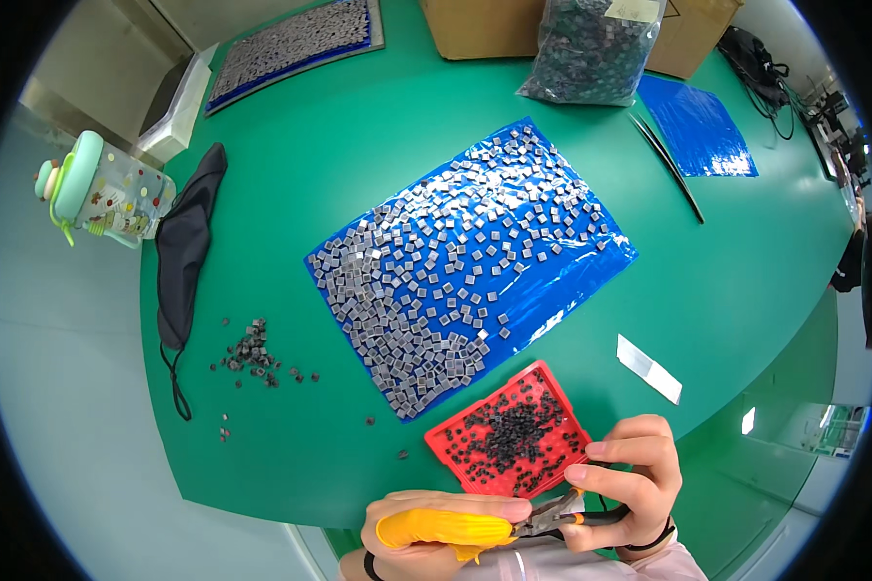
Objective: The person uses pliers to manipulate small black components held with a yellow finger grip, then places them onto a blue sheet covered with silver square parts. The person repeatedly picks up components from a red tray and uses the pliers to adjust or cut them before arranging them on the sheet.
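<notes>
Close to my body, my right hand point(630, 484) grips a pair of pliers point(552, 513) with black and orange handles. Their jaws reach toward my left hand point(436, 528), which has yellow covering over some fingers. Its fingers are closed by the jaw tips; whatever they pinch is too small or hidden to make out. Just beyond both hands sits a red tray point(576, 426) of small round black pieces. Farther off lies a blue film sheet point(543, 300) covered with many small square grey metal pieces, densest on its left side.
Left are a pile of dark pieces point(252, 351), a black mask point(186, 247) and a clear bottle point(116, 198). Right are a white strip point(649, 368), tweezers point(670, 169) and blue film point(698, 126). A filled bag point(596, 53), boxes point(480, 27) and a loaded board point(295, 48) stand behind.
</notes>
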Demonstrator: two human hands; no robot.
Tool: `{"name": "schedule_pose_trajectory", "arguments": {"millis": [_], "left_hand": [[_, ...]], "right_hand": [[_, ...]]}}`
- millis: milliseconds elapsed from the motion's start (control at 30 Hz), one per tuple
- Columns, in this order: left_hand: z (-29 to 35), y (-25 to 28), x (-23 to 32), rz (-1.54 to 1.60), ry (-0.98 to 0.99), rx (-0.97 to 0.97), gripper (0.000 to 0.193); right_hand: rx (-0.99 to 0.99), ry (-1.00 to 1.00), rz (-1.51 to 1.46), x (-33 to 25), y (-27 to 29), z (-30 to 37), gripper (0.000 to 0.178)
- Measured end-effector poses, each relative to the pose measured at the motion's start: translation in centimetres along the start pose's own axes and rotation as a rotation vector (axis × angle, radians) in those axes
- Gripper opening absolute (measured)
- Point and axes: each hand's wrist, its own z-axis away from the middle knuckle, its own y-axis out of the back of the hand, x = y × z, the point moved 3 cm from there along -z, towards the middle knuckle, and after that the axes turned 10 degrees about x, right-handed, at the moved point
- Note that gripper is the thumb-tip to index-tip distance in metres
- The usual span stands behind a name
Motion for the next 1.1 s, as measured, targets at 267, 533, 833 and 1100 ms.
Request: {"name": "schedule_pose_trajectory", "arguments": {"millis": [267,533,833,1100], "left_hand": [[-1.3,-0.5,2.3,-0.393,-0.190,-0.094,0.013],[-1.4,-0.6,2.3,-0.515,-0.247,-0.077,0.022],[-0.9,0.1,1.1,-0.338,-0.057,-0.097,0.023],[0.6,0.0,0.1,-0.029,-0.051,0.099,0.017]], "right_hand": [[-0.022,0.014,0.006,-0.3,-0.2,-0.1,0.044],[0.006,0.037,0.090,-0.4,0.1,0.0,0.044],[-0.005,0.016,0.076,-0.5,0.2,-0.2,0.045],[-0.029,-0.031,0.016,-0.6,-0.2,-0.5,0.045]]}}
